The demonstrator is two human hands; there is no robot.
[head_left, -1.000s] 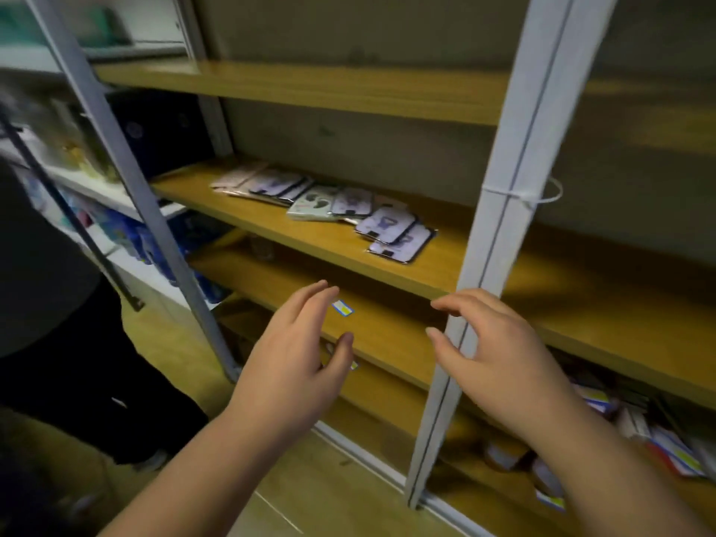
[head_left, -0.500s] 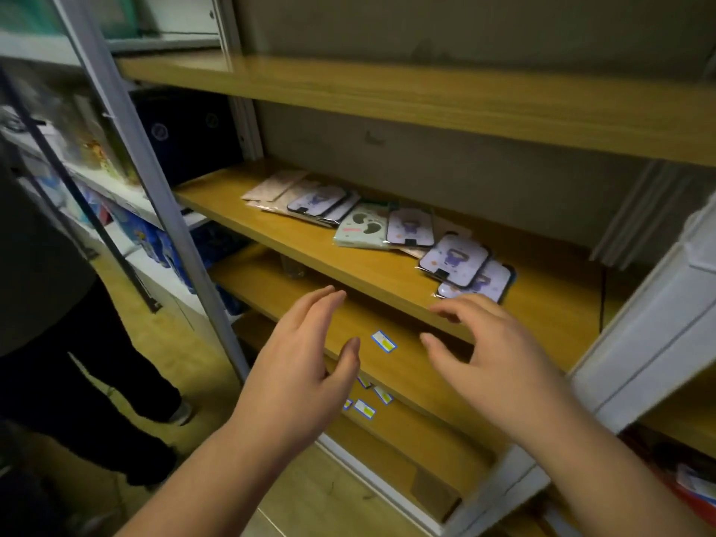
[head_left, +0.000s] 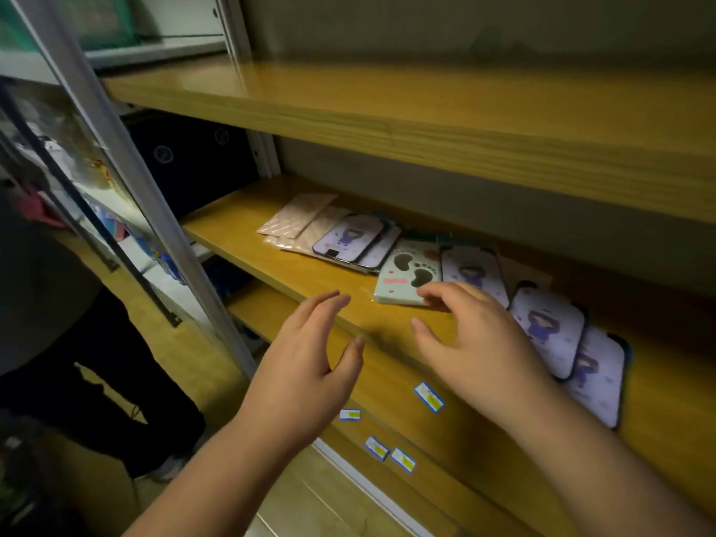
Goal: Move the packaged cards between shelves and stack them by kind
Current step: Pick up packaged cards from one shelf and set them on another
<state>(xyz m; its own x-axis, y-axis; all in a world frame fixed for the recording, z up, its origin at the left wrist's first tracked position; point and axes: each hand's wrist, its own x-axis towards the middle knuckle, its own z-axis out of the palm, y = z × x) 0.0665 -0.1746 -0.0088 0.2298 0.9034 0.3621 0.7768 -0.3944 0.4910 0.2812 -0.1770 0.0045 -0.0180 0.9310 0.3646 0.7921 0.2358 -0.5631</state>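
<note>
Packaged cards [head_left: 407,273] lie fanned along the middle shelf [head_left: 271,261]; the right hand [head_left: 476,343], fingers spread and empty, touches the green pack's near edge, apparently to lift it, while the open left hand [head_left: 306,366] hovers nearby.

Wooden shelves [head_left: 445,122] are filling the view, their yellow-brown boards running back toward a dull grey-green wall [head_left: 465,29] that is sitting in dim light. A pale metal upright [head_left: 128,180] is slanting down the left side, with a second white post [head_left: 263,157] standing at the back corner. Small blue-edged labels [head_left: 429,397] are clinging to the lower shelf edges. Yellowish flooring [head_left: 108,474] is showing below left, where someone in dark trousers [head_left: 93,366] is standing.
</note>
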